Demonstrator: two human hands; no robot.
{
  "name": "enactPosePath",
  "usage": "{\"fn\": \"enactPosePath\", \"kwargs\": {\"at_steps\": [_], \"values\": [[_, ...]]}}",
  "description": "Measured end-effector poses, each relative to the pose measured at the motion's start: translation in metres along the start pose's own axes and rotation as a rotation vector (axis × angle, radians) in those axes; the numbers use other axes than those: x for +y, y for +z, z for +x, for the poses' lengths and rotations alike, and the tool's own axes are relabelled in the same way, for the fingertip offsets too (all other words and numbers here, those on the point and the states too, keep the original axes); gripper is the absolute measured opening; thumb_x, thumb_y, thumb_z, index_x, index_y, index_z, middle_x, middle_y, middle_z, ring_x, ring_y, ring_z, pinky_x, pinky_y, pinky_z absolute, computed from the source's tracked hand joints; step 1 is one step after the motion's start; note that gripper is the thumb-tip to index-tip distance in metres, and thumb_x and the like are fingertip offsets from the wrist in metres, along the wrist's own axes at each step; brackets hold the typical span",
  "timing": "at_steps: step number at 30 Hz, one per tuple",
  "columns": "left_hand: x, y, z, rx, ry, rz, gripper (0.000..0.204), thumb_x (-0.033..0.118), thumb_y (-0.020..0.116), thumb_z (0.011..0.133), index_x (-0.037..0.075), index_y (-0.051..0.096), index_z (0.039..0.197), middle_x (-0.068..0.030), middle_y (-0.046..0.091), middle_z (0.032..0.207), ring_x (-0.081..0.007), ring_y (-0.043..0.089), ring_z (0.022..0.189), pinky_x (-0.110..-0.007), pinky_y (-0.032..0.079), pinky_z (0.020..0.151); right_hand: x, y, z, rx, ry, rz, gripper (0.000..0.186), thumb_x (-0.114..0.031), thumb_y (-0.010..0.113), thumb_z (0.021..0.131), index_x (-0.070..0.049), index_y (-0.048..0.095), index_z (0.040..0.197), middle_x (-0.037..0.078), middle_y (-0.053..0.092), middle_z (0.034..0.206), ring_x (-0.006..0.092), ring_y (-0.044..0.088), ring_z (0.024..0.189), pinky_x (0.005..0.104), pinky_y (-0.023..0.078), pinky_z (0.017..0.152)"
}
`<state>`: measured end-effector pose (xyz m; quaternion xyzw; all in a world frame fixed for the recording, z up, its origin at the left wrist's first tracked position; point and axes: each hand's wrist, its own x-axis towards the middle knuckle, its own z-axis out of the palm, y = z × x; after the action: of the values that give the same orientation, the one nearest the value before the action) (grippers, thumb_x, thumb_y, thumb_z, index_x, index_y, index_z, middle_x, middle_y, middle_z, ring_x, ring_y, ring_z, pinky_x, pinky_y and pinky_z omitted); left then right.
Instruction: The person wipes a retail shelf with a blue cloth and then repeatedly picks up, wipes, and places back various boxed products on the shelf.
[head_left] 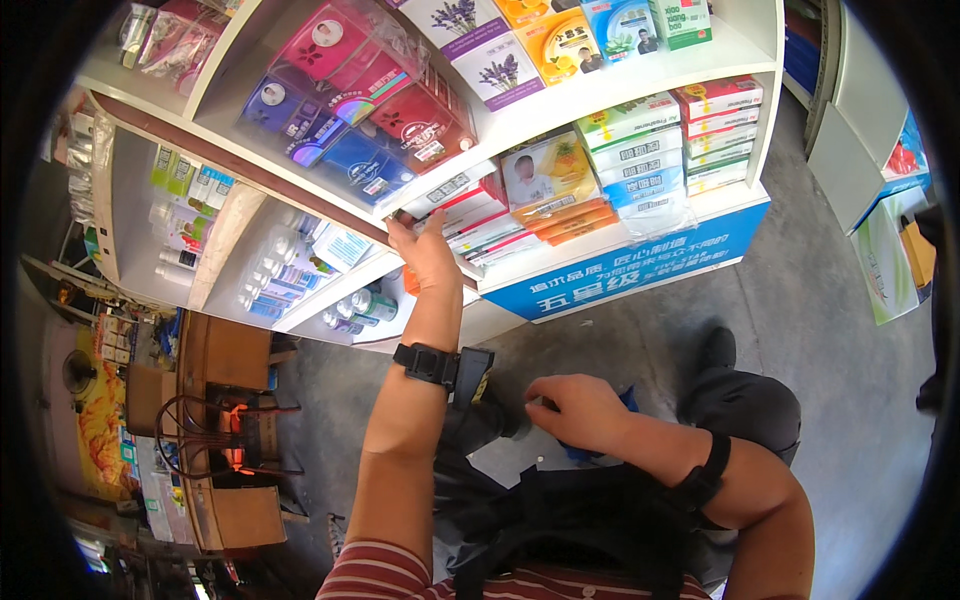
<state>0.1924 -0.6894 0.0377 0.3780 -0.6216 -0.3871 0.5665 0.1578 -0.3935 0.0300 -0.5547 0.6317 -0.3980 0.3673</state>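
Observation:
My left hand (428,255) reaches up to the left end of the lower shelf, its thumb and fingers apart against the ends of a stack of flat red and white boxes (470,212). Its fingertips are partly lost in the shadow between boxes and shelf side. Low in front of my body is my right hand (583,412), fingers curled in and thumb close to the index finger; nothing shows in it. Right of the stack stand yellow boxes with a pineapple picture (550,178), green and blue boxes (635,150) and red air freshener boxes (720,130).
On the upper shelf are pink, red and blue packs (365,110) and purple lavender boxes (492,70). Side shelves hold bottles and spray cans (365,305). A blue sign panel (640,265) fronts the base. Behind, at left, stands a chair (235,440) by wooden furniture. White panels (850,160) lean at right.

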Motion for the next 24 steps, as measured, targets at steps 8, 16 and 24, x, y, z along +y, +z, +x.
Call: {"fn": "enactPosePath", "kwargs": {"at_steps": [8,16,24], "values": [[0.034,0.009,-0.013,-0.057,-0.337,-0.138,0.04,0.022,0.063,0.084,0.005,0.046,0.116,-0.0127,0.046,0.105,-0.0219,0.047,0.089,-0.034,0.043,0.077,-0.002,0.0,0.005,-0.013,0.011,-0.026,0.022,-0.023,0.059,0.082,-0.006,0.065,0.096,0.011,0.066,0.078,0.0294,0.063,0.075,0.0379,0.049,0.067],[0.058,0.014,-0.013,-0.07,-0.733,-0.695,0.058,0.039,0.05,0.091,0.002,0.029,0.13,-0.0253,0.046,0.108,-0.0373,0.053,0.103,-0.043,0.046,0.092,-0.003,-0.001,0.007,-0.07,0.042,0.024,0.025,-0.025,0.056,0.082,-0.005,0.064,0.094,0.015,0.065,0.087,0.033,0.061,0.084,0.0424,0.048,0.074],[0.045,0.018,-0.016,-0.17,-0.492,-0.447,0.049,0.033,0.049,0.093,-0.002,0.034,0.123,-0.0201,0.05,0.103,-0.032,0.058,0.094,-0.04,0.051,0.083,-0.001,-0.003,0.005,-0.038,0.036,0.014,0.023,-0.025,0.055,0.082,-0.006,0.064,0.091,0.014,0.064,0.083,0.0336,0.061,0.083,0.0434,0.048,0.073]]}}
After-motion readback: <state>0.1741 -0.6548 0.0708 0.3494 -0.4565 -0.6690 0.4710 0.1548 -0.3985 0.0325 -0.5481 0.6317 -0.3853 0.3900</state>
